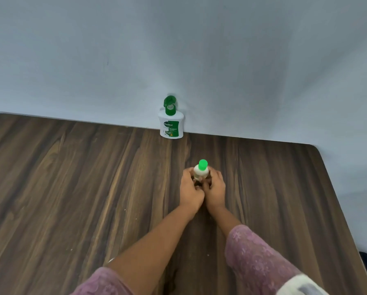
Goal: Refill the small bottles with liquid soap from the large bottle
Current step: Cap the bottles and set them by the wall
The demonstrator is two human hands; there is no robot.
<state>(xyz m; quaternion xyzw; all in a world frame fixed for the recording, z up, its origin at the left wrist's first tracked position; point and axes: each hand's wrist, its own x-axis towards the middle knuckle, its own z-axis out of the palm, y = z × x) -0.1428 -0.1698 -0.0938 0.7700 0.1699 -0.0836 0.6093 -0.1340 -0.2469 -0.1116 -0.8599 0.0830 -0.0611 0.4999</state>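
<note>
**Both hands wrapped around one small bottle, big one parked at the wall**

Head view, the only one here. So there's a dark wood-grain worktop (72,188) pushed up against a plain pale blue-grey wall (199,50), rounded corner at the far right.

The small bottle (201,171) stands upright on the worktop a bit right of centre. White body, bright green cap (203,164) sitting on top. Both hands are on it: the left hand (191,189) comes in from the left side and the right hand (214,188) from the right, fingers curled around the lower body of the bottle, so each grip is closed on it. The two hands touch each other in front of the bottle, thumbs side, and only its shoulder and cap poke out above the fingers. Can't tell how full it is.

The large bottle (171,122) is well apart from the hands, farther back, standing upright right at the wall. White with a green Dettol label, green flip lid (169,101) hinged open and tipped back, so the spout is exposed.

Both forearms reach in from the bottom edge, with pinkish patterned sleeves (257,258) pushed up. Nothing else is standing on the worktop that I can make out.
</note>
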